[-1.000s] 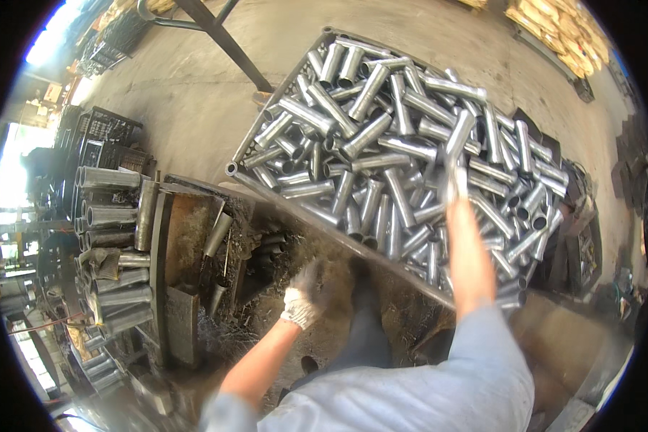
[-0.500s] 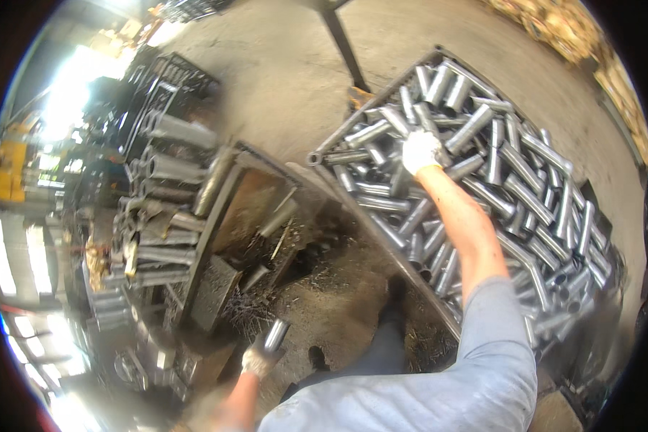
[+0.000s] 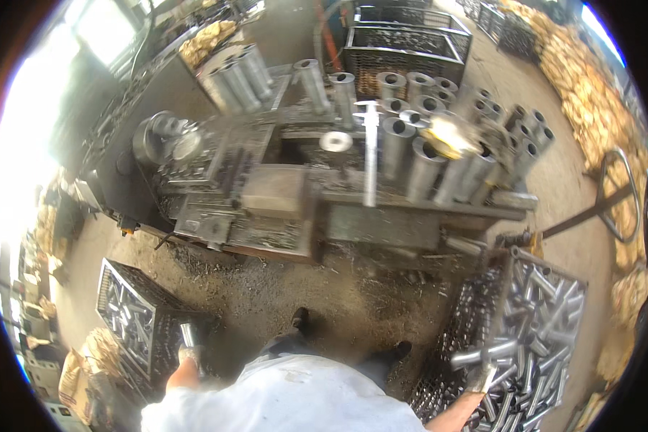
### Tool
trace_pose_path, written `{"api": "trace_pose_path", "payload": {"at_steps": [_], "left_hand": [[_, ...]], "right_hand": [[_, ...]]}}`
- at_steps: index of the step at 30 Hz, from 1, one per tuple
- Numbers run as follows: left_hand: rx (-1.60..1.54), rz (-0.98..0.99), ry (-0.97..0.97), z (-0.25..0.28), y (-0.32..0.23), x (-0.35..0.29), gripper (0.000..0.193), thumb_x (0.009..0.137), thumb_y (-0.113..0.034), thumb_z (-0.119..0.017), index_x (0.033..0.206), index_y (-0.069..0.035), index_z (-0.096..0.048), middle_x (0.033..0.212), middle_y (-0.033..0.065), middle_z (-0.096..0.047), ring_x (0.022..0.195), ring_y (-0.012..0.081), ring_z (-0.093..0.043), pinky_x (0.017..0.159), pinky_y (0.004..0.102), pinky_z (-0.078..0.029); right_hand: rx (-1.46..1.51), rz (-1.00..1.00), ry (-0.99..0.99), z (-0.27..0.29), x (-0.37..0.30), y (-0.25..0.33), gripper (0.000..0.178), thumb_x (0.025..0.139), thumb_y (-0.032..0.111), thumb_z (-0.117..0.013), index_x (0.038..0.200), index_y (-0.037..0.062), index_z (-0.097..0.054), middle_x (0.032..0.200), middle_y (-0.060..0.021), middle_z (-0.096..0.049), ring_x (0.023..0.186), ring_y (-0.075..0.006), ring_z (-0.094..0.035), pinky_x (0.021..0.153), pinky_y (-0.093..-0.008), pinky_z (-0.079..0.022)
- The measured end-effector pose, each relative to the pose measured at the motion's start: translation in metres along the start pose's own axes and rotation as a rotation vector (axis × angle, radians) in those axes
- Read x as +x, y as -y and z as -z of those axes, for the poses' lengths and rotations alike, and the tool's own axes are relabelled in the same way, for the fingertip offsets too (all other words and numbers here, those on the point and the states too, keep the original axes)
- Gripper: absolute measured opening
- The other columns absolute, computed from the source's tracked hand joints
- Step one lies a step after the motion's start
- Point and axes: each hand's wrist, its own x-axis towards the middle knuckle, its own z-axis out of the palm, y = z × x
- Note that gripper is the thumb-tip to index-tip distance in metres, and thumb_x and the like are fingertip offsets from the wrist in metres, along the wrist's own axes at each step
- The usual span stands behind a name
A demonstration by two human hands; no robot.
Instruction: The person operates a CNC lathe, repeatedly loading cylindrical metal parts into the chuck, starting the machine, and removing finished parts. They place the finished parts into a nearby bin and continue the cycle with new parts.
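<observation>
Lower left, the left hand (image 3: 189, 357) grips a metal tube (image 3: 187, 333); lower right, the right hand (image 3: 482, 376) clasps a second tube (image 3: 467, 358) by a crate (image 3: 515, 253). Calipers (image 3: 370, 155) sit beside upright cylinders (image 3: 425, 173), upper centre.

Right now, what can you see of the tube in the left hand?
The tube is silvery, shiny and looks metallic, straight-sided where it shows. The left hand grips its lower part and hides it. In the picture it points upward, leaning slightly left, to the right of a dark crate. Nothing else visibly touches it; its end is too small to make out.
</observation>
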Motion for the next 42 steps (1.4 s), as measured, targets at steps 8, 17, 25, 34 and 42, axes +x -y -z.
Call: {"api": "trace_pose_path", "payload": {"at_steps": [8,17,25,34,42], "left_hand": [[-0.794,-0.211,-0.132,0.017,-0.121,0.187,0.082,0.075,-0.015,-0.09,0.147,-0.002,-0.054,0.117,0.0152,-0.069,0.104,0.0298,-0.07,0.096,0.0449,-0.058],[-0.783,-0.922,0.466,0.11,-0.407,0.128,0.043,0.078,0.0,-0.089,0.117,-0.003,-0.071,0.103,0.0074,-0.078,0.091,0.0189,-0.077,0.089,0.0368,-0.064],[-0.225,-1.274,0.434,0.035,-0.448,0.123,0.063,0.07,-0.013,-0.095,0.125,-0.007,-0.064,0.111,0.0081,-0.072,0.103,0.0233,-0.07,0.097,0.0391,-0.059],[-0.526,-1.694,0.207,0.153,-0.458,0.151,0.077,0.079,-0.009,-0.09,0.148,0.001,-0.056,0.14,0.0225,-0.067,0.135,0.0364,-0.064,0.115,0.043,-0.052],[-0.095,-1.863,-0.573,0.207,-0.604,0.256,0.095,0.073,-0.03,-0.092,0.153,-0.006,-0.048,0.155,0.0214,-0.051,0.15,0.0453,-0.042,0.132,0.0552,-0.028]], "right_hand": [[-0.96,0.769,0.495,-0.408,-0.191,0.01,0.039,0.085,0.018,-0.077,0.119,0.0032,-0.065,0.1,-0.016,-0.073,0.088,-0.0246,-0.072,0.073,-0.0388,-0.066],[-1.035,0.977,0.719,-0.812,-0.159,0.03,0.042,0.079,0.032,-0.093,0.104,0.0021,-0.078,0.086,-0.0124,-0.079,0.081,-0.0192,-0.074,0.08,-0.0351,-0.06],[-1.045,0.884,0.707,-0.994,-0.029,-0.093,0.052,0.075,0.024,-0.091,0.119,0.0001,-0.075,0.109,-0.0177,-0.082,0.098,-0.0262,-0.078,0.088,-0.0389,-0.06],[-2.174,0.813,0.998,-0.989,-0.083,-0.058,0.055,0.086,0.038,-0.073,0.125,-0.0016,-0.074,0.112,-0.0174,-0.081,0.101,-0.0294,-0.078,0.089,-0.0399,-0.06],[-2.072,0.345,1.195,-1.058,-0.233,-0.152,0.049,0.085,0.049,-0.082,0.096,0.0012,-0.081,0.089,-0.0042,-0.077,0.076,-0.0175,-0.068,0.067,-0.0346,-0.056]]}}
